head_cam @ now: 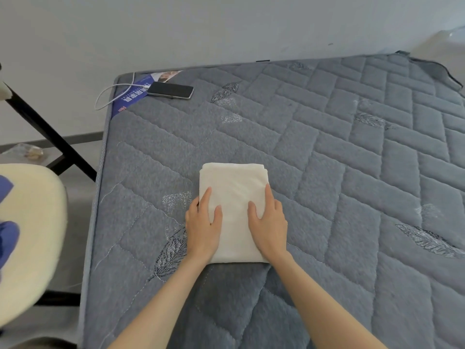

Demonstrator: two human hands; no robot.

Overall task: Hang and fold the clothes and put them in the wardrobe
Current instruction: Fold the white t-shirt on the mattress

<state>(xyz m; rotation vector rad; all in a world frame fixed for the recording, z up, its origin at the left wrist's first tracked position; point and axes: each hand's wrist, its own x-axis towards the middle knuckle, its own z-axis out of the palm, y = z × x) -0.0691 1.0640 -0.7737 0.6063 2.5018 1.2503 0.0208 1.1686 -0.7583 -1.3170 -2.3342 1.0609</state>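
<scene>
A cream garment (pixel 235 195), folded into a neat rectangle, lies on the grey quilted mattress (pixel 327 172) in front of me. My left hand (pixel 203 225) lies flat on its left edge with straight fingers. My right hand (pixel 269 222) lies flat on its right edge in the same way. Both hands press down on the cloth and neither grips it. No wardrobe or hanger is in view.
A black phone (pixel 171 90) with a white cable (pixel 110 94) lies at the mattress's far left corner. A cream-seated chair (pixel 27 235) with blue cloth (pixel 6 238) on it stands left of the bed. A grey wall runs behind.
</scene>
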